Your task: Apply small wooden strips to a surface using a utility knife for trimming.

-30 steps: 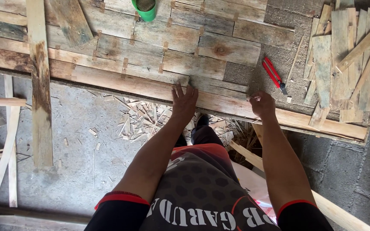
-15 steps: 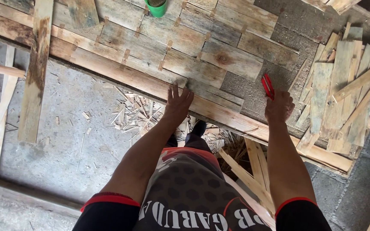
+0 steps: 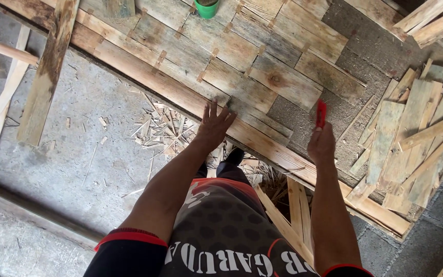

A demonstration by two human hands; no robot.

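Right hand (image 3: 322,146): fingers curled closed around a red-handled tool (image 3: 321,113). Only the red upper part sticks out above the knuckles; the rest is hidden in the grip, so the kind of tool cannot be told. Hand and tool are over the grey rough board (image 3: 334,110), in the bare patch not covered by wood.

Left hand (image 3: 214,125): fully open, fingers spread, palm down, holding nothing. Fingertips lie at the near edge of the panel of wooden slats (image 3: 242,66), by the long edge plank (image 3: 144,72) that runs diagonally along the panel's near side. Whether the palm presses on the wood or sits just above it cannot be told.

Around the hands: slats lie in staggered rows over the board, with small wooden pieces set at their joints. To the right of the red tool, a loose pile of short slats (image 3: 411,138) rests on the same grey surface. At the far edge of the panel, a green cup (image 3: 207,7), partly cut off by the frame.

Below the left hand: wood chips and splinters (image 3: 160,128) scattered on the concrete floor (image 3: 78,154). A weathered plank (image 3: 47,72) lies across the panel's left end.
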